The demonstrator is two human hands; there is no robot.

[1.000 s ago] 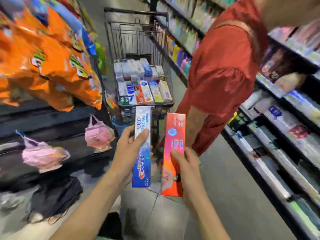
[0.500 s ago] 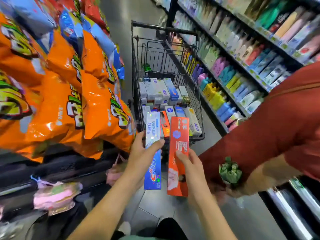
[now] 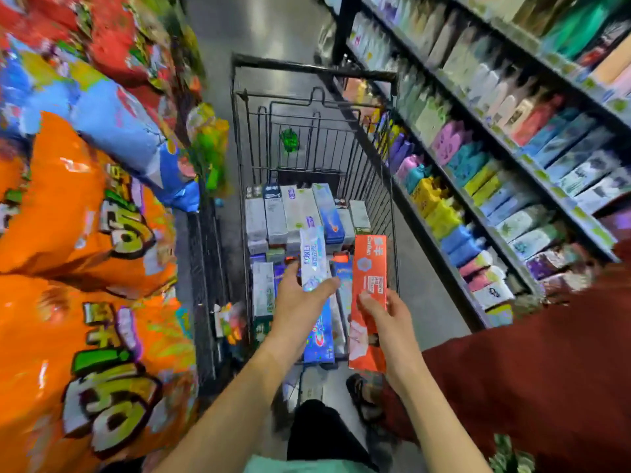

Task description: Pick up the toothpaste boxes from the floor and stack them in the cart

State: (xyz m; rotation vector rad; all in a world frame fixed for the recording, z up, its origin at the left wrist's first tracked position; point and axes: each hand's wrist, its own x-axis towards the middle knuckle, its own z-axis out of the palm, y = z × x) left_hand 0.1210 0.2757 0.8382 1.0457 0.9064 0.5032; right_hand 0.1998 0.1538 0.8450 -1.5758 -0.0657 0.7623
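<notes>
Got one toothpaste box in each hand, both held lengthwise over the near end of the cart (image 3: 382, 186). My left hand (image 3: 297, 308) is wrapped around the blue and white box (image 3: 316, 295) about halfway along, thumb across the top face, the other fingers curled underneath. My right hand (image 3: 386, 322) grips the orange box (image 3: 368, 285) around its lower half, thumb on the front. So both sets of fingers are clamped on a box, two boxes in hand total. They sit side by side, nearly parallel, just apart. Below them the cart already holds two rows of stacked boxes (image 3: 290, 213), far row pale, near row mostly hidden by my hands. Exact count is too blurry to call. Someone in a red sleeve (image 3: 532, 370) stands close on my right.
</notes>
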